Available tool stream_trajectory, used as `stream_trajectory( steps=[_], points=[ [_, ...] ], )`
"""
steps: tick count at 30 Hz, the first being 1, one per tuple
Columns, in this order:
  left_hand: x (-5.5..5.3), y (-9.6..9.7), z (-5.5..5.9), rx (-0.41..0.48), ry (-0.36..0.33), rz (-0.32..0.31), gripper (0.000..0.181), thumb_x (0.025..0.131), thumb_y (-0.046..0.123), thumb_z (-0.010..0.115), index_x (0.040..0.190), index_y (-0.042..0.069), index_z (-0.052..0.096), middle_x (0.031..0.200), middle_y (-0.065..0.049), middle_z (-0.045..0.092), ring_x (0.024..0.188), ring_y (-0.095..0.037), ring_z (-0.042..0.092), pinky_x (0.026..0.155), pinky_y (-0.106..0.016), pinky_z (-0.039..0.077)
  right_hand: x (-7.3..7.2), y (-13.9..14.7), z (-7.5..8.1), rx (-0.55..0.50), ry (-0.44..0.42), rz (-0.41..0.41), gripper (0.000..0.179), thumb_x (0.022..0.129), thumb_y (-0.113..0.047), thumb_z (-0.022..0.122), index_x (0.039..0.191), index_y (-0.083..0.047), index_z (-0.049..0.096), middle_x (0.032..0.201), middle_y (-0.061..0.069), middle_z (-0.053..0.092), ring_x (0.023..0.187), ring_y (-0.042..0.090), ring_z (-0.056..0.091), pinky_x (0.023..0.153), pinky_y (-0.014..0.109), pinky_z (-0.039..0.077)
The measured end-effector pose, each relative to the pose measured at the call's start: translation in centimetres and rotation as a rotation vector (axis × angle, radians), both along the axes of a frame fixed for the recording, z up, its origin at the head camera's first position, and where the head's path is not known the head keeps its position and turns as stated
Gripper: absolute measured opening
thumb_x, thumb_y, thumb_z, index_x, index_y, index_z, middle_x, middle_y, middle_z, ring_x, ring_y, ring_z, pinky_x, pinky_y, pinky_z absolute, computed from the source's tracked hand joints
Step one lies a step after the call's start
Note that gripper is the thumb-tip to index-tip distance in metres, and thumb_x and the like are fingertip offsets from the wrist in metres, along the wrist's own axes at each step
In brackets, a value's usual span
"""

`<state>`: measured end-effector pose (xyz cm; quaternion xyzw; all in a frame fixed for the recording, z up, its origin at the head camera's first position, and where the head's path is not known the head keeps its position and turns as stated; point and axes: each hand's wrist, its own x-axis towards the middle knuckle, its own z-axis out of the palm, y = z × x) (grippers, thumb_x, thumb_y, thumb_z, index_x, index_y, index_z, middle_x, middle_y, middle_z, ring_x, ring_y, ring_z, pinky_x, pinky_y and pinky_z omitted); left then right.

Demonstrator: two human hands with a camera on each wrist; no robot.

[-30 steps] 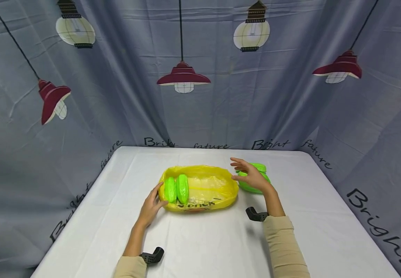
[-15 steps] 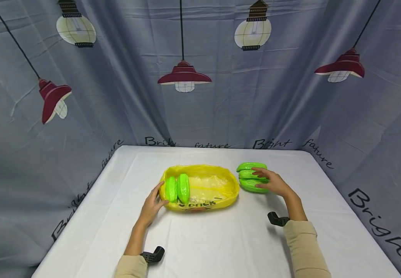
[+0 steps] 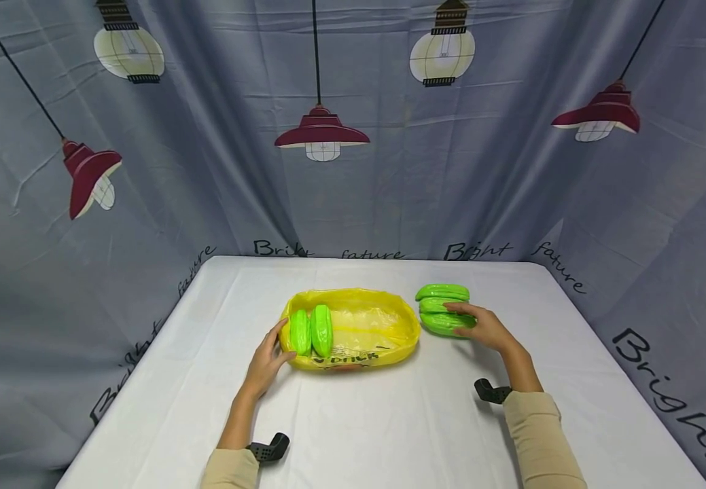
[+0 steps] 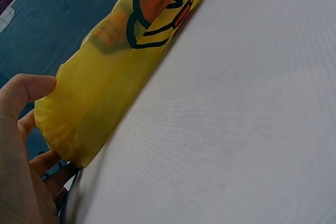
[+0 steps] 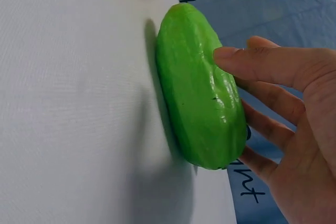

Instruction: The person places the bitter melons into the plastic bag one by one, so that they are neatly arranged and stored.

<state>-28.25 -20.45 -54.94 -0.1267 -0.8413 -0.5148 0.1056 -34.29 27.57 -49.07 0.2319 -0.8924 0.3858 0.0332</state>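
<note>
At the left end of the yellow bag (image 3: 383,329), the rim is held between the thumb and fingers of the left hand (image 3: 263,367), the thumb laid on the near side and the fingers set behind. Against the left wall inside the bag, a left green vegetable (image 3: 300,334) and a right green vegetable (image 3: 322,333) are placed side by side, their lengths pointed from near to far. To the right of the bag, on the white table (image 3: 365,428), a far green vegetable (image 3: 443,292), a middle green vegetable (image 3: 432,306) and a near green vegetable (image 3: 438,324) are lined up close together, laid crosswise. The near one is gripped at its right part by the right hand (image 3: 488,331), with the thumb on its near side and the fingers passed over its far side. Beyond the table, a grey-blue curtain (image 3: 377,197) is printed with lamps and lettering.
</note>
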Motion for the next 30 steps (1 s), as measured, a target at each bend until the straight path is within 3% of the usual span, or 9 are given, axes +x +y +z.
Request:
stream_trajectory(
  steps=[12,16,23,30],
  points=[
    [-0.1,0.0,0.0,-0.001,-0.010,-0.004,0.068,0.086,0.023,0.062,0.145,0.021,0.030,0.147,-0.015,0.028,0.132,-0.033,0.029,0.107,-0.048,0.025,-0.3,0.2,-1.1,0.104,0.016,-0.066,0.056,0.071,-0.008,0.078,0.124,-0.011,0.059,0.126,0.019,0.054,0.113,0.043,0.045,0.094,0.059,0.033],
    [-0.1,0.0,0.0,-0.004,-0.016,-0.001,0.067,0.086,0.023,0.062,0.145,0.022,0.029,0.147,-0.014,0.028,0.133,-0.032,0.029,0.107,-0.047,0.025,-0.5,0.2,-1.2,0.103,0.037,-0.025,0.055,0.070,-0.008,0.078,0.123,-0.012,0.061,0.124,0.014,0.057,0.107,0.037,0.048,0.092,0.054,0.036],
    [-0.1,0.0,-0.1,0.001,-0.011,-0.007,0.067,0.086,0.022,0.062,0.145,0.021,0.029,0.147,-0.014,0.027,0.133,-0.033,0.028,0.107,-0.047,0.026,-0.5,0.3,-1.1,0.118,0.066,0.086,0.051,0.072,-0.008,0.076,0.121,-0.011,0.062,0.122,0.013,0.058,0.114,0.035,0.049,0.097,0.053,0.029],
    [-0.1,0.0,0.0,0.016,-0.012,-0.014,0.067,0.086,0.023,0.062,0.145,0.020,0.029,0.147,-0.015,0.028,0.133,-0.034,0.028,0.107,-0.048,0.025,-0.2,0.2,-0.3,0.121,-0.027,0.128,0.050,0.073,-0.013,0.077,0.121,-0.010,0.062,0.122,0.012,0.059,0.113,0.034,0.050,0.093,0.057,0.038]
  ],
)
